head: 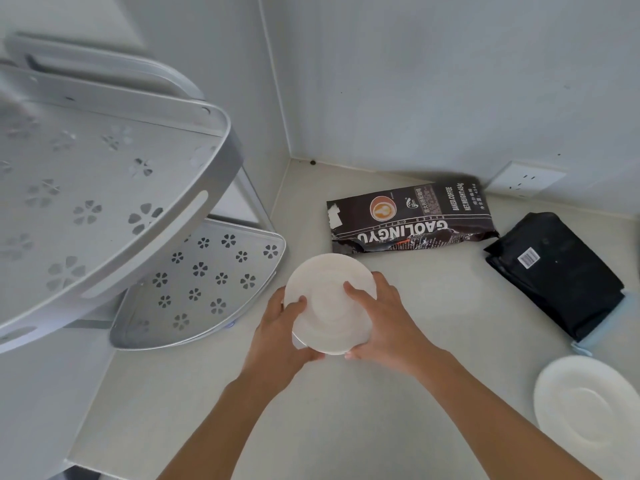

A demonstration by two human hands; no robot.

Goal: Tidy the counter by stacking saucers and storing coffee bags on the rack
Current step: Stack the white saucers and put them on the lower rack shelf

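Both hands hold a small stack of white saucers (329, 299) just above the counter, right of the rack. My left hand (280, 330) grips the stack's left rim, and my right hand (384, 320) grips its right rim with fingers over the top. A third white saucer (585, 407) lies alone on the counter at the lower right. A printed dark coffee bag (408, 220) lies flat near the back wall. A plain black coffee bag (554, 271) lies to its right.
A white corner rack stands at the left, with a flower-punched upper shelf (104, 202) and a lower shelf (207, 282) holding nothing. A wall socket (526, 180) sits low on the back wall. A pale blue cloth (620, 317) shows under the black bag.
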